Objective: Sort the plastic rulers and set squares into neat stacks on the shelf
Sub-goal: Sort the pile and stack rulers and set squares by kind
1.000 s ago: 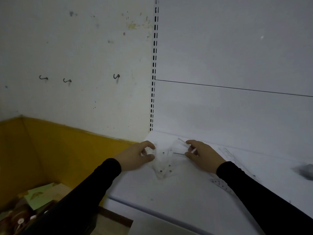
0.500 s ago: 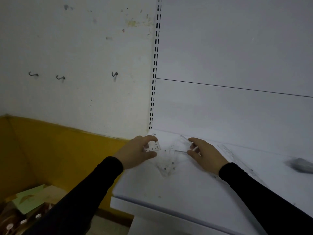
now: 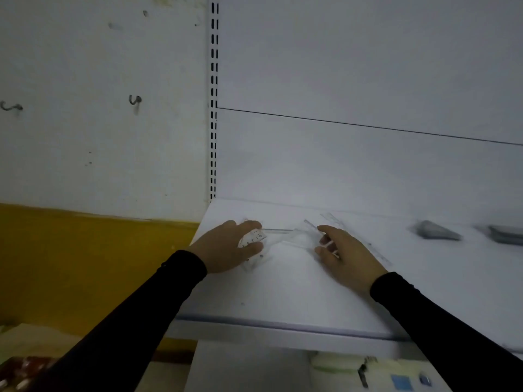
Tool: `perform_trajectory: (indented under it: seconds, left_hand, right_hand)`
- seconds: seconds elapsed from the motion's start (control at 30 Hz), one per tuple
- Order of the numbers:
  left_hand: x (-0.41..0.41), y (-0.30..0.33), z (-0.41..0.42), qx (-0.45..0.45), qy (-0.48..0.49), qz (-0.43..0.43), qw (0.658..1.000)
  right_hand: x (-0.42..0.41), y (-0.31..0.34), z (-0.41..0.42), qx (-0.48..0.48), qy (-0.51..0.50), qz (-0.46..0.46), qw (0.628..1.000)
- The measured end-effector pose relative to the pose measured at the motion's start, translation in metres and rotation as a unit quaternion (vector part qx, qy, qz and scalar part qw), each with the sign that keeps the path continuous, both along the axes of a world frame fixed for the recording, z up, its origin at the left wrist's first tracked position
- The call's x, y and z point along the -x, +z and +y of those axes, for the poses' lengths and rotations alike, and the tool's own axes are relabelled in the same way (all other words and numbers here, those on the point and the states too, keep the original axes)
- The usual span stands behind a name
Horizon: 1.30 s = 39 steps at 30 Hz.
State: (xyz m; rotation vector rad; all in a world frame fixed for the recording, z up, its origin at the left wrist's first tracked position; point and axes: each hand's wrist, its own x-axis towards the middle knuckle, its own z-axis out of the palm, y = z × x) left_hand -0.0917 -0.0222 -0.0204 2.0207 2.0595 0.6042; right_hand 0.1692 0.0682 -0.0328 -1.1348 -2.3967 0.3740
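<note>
**Clear plastic, dim light: much of the stack is hard to read**

Nearest, at 6 o'clock, two black sleeves (image 3: 135,315) run up from the bottom edge, both cut off by the frame. Under the shelf's front lip, at 5 o'clock, some items (image 3: 402,380) with blue patches are too blurred to name, and at 7 o'clock a reddish clutter (image 3: 25,369) is cropped by the corner.

On the white shelf (image 3: 283,292), near centre, the left hand (image 3: 226,247) curls its fingers and thumb round the end of a clear ruler (image 3: 256,237); printed digits show between finger and thumb, while the rest of its length nearly vanishes against the white. A second clear piece (image 3: 253,263) pokes out under that hand; its shape cannot be made out.

At 3 o'clock of it, the right hand (image 3: 345,253) has bent fingers on the far end of a transparent set square (image 3: 300,236). Whether it pinches the plastic or only touches it, I cannot tell: the fingers cover the contact. The edges of the set square are faint, so how many pieces lie there is unclear.

Beyond the right hand, another ruler (image 3: 379,254) lies flat, partly hidden by the wrist. Further, at 2 o'clock, two grey stacks (image 3: 435,232) sit near the back panel, one cut by the right edge.

Farthest, a slotted upright (image 3: 213,94) rises at 12 o'clock, and wall hooks (image 3: 134,100) hang at 10 o'clock.
</note>
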Motion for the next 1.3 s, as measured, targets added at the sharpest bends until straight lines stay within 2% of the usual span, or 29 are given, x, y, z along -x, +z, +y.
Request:
perform_trajectory:
  seconds: [0.1, 0.4, 0.6, 0.93, 1.3]
  left_hand:
    - [-0.013, 0.006, 0.002, -0.028, -0.012, -0.019, 0.999]
    - [-0.098, 0.028, 0.009, -0.035, -0.021, -0.034, 0.999]
    - [-0.198, 0.032, 0.028, -0.047, -0.007, -0.044, 0.998]
    - [-0.356, 0.031, 0.076, -0.037, 0.024, -0.025, 0.999]
    - [-0.396, 0.026, 0.172, -0.054, 0.038, -0.042, 0.997]
  right_hand:
    - [-0.019, 0.003, 0.0, 0.0, -0.012, 0.015, 1.0]
    - [-0.108, 0.016, 0.007, -0.03, -0.022, 0.042, 0.998]
    - [-0.209, 0.011, 0.015, -0.049, -0.037, 0.064, 0.996]
    - [-0.368, -0.005, 0.043, -0.062, -0.094, 0.049, 0.992]
    - [-0.409, -0.002, 0.117, -0.069, -0.101, 0.038, 0.992]
